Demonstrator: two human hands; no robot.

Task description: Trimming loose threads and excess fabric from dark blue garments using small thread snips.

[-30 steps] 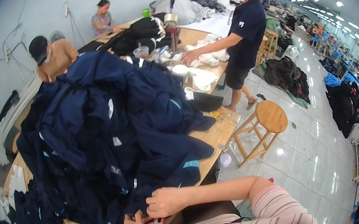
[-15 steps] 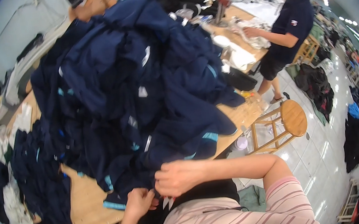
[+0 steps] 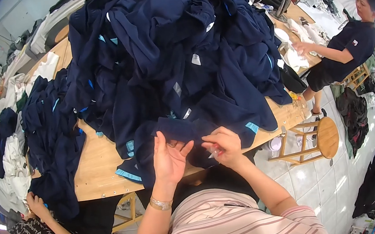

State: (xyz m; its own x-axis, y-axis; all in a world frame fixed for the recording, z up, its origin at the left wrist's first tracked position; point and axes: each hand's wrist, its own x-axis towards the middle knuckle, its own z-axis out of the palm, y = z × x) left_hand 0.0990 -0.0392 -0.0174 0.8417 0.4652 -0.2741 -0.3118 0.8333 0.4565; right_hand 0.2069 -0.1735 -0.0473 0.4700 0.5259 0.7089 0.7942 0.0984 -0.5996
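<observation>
A large heap of navy blue garments [image 3: 159, 49] with light blue patches and small white labels covers the table before me. At its near edge my left hand [image 3: 171, 161] is turned palm up, with its fingers curled at a raised fold of a navy garment [image 3: 175, 127]. The thumb stands away from the fingers, and part of the grip is hidden by cloth. Just to the right, my right hand [image 3: 225, 146] is closed around small red-handled thread snips [image 3: 215, 150], its fingertips close to the same fold. The snips' blades are hard to make out.
The wooden table [image 3: 99, 172] ends just before my body. A round wooden stool [image 3: 327, 137] stands at right on the tiled floor. One co-worker [image 3: 351, 51] stands at far right; another co-worker's hand [image 3: 38, 205] touches navy cloth at lower left. White fabric [image 3: 14, 160] lies left.
My hands have moved apart and up over the cloth from close together at the table edge. The left palm has turned upward, and the view has shifted, bringing in the lower-left co-worker.
</observation>
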